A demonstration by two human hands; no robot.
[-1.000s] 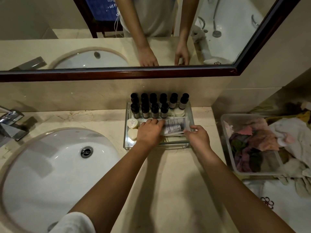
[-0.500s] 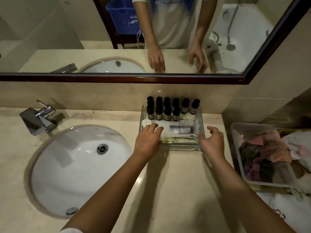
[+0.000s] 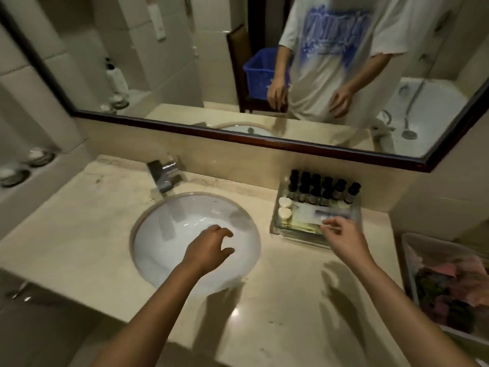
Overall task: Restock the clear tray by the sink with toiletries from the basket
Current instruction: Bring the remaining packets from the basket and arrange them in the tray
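Reaching forward from the bottom edge, two bare forearms are seen over a beige marble counter (image 3: 277, 300). The left hand (image 3: 209, 247) is held above the white sink basin (image 3: 169, 234), its fingers spread and loosely curled, nothing in it. The right hand (image 3: 344, 239) is held at the near edge of the clear tray (image 3: 296, 235), fingers parted and empty, fingertips just beside a flat sachet (image 3: 315, 215). The tray is set to the right of the sink, against the wall; two round soaps (image 3: 285, 207) are placed at its left, and dark-capped bottles (image 3: 325, 190) are lined along its back. A chrome faucet (image 3: 162, 176) is fixed behind the basin. In the mirror (image 3: 185, 62) a blue basket (image 3: 260, 72) is reflected.
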